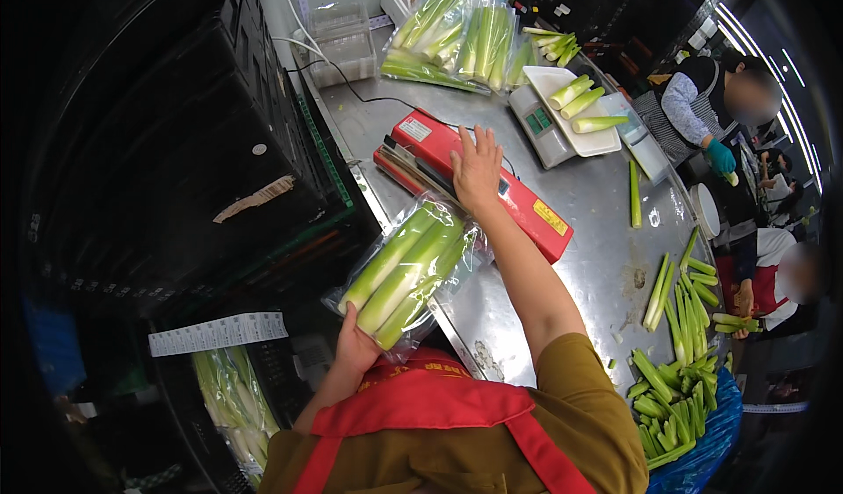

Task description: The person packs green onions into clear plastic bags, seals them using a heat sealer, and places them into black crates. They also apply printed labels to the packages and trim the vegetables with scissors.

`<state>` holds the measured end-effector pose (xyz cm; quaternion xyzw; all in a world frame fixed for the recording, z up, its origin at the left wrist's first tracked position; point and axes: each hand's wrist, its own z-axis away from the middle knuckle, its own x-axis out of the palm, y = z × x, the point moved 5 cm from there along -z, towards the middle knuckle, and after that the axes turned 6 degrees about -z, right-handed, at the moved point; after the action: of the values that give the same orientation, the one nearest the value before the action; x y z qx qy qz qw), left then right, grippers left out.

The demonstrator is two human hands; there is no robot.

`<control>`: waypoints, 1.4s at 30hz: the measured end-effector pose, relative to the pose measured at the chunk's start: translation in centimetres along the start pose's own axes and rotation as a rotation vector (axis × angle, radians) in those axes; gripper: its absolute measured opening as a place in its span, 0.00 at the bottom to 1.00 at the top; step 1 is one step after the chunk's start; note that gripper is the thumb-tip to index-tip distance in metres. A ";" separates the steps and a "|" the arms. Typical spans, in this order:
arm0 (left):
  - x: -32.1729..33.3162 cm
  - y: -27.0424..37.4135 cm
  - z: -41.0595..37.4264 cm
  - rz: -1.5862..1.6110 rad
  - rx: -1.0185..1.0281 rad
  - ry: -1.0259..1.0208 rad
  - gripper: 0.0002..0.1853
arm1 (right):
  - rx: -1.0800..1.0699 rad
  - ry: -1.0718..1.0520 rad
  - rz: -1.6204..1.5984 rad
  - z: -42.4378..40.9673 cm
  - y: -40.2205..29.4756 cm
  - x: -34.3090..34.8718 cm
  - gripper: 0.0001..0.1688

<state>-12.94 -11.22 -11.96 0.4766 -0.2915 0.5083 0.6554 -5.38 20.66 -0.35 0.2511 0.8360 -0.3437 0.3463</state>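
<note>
A clear plastic bag of thick green and white stalks point(415, 263) hangs over the near edge of the metal table. My left hand point(355, 342) holds its lower end. The bag's mouth reaches the jaw of a red bag sealer point(537, 220). My right hand point(477, 168) lies spread on top of the sealer, fingers apart, pressing on its red arm. Right of the sealer, a digital scale point(540, 125) bears a white tray point(602, 141) with several cut stalks point(579, 102).
Filled bags point(454, 39) and clear plastic boxes point(342, 43) stand at the back. Loose stalks point(672, 395) lie at the right by a blue bag point(711, 441). Two people work across the table. Black crates point(197, 132) stand left; a lower crate holds bagged stalks point(237, 402) beside a label strip point(217, 334).
</note>
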 end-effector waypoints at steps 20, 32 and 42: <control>1.6 0.2 0.4 -0.064 0.023 0.122 0.32 | -0.020 -0.121 0.001 2.0 0.4 3.4 0.30; 0.6 0.1 0.6 -0.141 0.015 0.128 0.29 | -0.021 -0.146 -0.008 1.8 0.2 3.3 0.30; 0.8 -0.6 0.3 -0.085 0.052 0.110 0.27 | -0.083 -0.155 0.006 1.9 1.0 3.8 0.28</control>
<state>-12.06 -11.16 -11.39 0.4768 -0.2214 0.5129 0.6787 -6.35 20.57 -4.56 0.2117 0.8195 -0.3259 0.4212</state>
